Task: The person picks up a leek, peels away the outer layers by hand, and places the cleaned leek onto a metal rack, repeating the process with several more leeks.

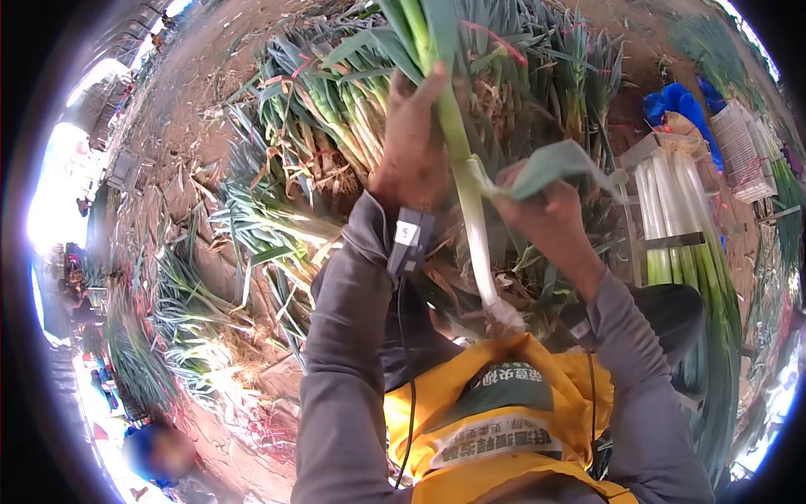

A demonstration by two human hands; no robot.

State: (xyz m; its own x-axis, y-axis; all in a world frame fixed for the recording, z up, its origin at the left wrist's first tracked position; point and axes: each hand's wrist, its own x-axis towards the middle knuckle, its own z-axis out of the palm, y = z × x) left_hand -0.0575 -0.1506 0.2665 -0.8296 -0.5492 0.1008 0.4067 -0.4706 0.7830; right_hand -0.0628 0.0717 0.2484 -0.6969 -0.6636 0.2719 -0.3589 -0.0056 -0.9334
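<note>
Head view: left hand fingers wrapped round green upper shaft of leek, held upright before chest, root end near apron. Right hand pinches loose outer leaf. Judged: shaft stiff, light; leaf soft, tears easily; best hold on firm shaft.

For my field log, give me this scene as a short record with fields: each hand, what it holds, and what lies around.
left hand: fingers closed around the leek at its green upper part
right hand: pinching an outer leaf that bends away from the stalk
leek: white end points down toward the yellow apron
ahead: pile of untrimmed leeks on bare dirt
right side: cleaned leeks lying side by side in a frame
other person: lower left, apart
</note>
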